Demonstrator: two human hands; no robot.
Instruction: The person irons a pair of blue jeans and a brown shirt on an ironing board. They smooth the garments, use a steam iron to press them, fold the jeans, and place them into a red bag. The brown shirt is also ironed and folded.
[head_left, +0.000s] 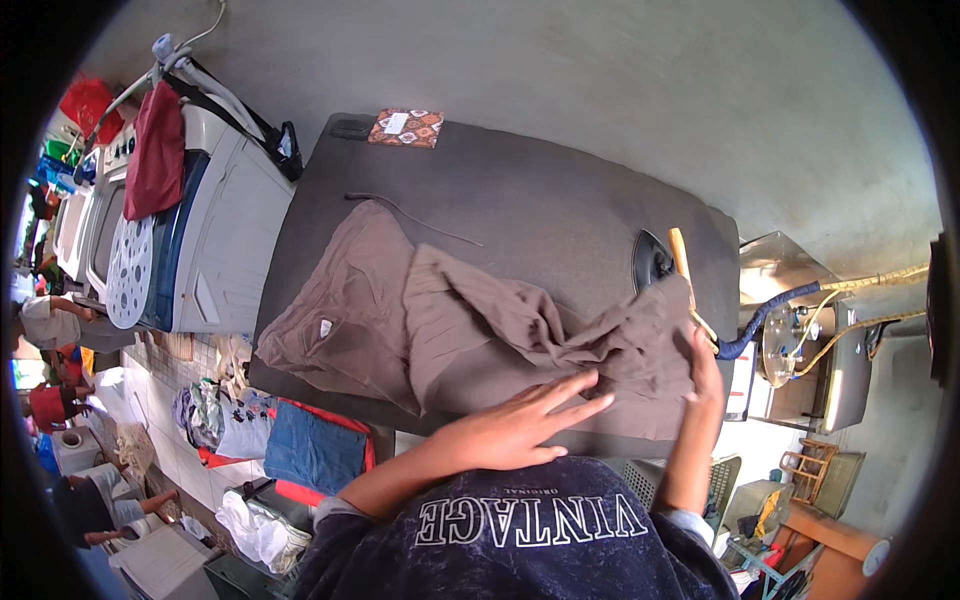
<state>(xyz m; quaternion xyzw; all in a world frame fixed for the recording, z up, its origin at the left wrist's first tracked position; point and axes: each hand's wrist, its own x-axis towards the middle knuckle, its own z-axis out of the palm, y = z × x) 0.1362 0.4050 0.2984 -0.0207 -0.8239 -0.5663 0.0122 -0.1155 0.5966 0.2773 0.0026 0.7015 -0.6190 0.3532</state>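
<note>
A greyish-brown cloth garment (457, 330) lies across the dark padded ironing table (525, 180), spread at the left and bunched at the right. Its left part carries a small white tag. My right hand (705, 367) grips the garment's right edge, with a fold raised beside it. Over the near side of the cloth, my left hand (517, 424) has its fingers apart and holds nothing; whether the fingertips touch the fabric is unclear. Just beyond the raised fold rests a steam iron (652, 262) with a wooden handle, partly hidden by the cloth.
A blue-wrapped hose (765, 315) runs right from the iron. A thin cord (420, 214) and a patterned booklet (406, 128) lie on the table. Left stands a washing machine (232, 225); folded denim (315, 446) lies below the table's near-left edge. Several people are at far left.
</note>
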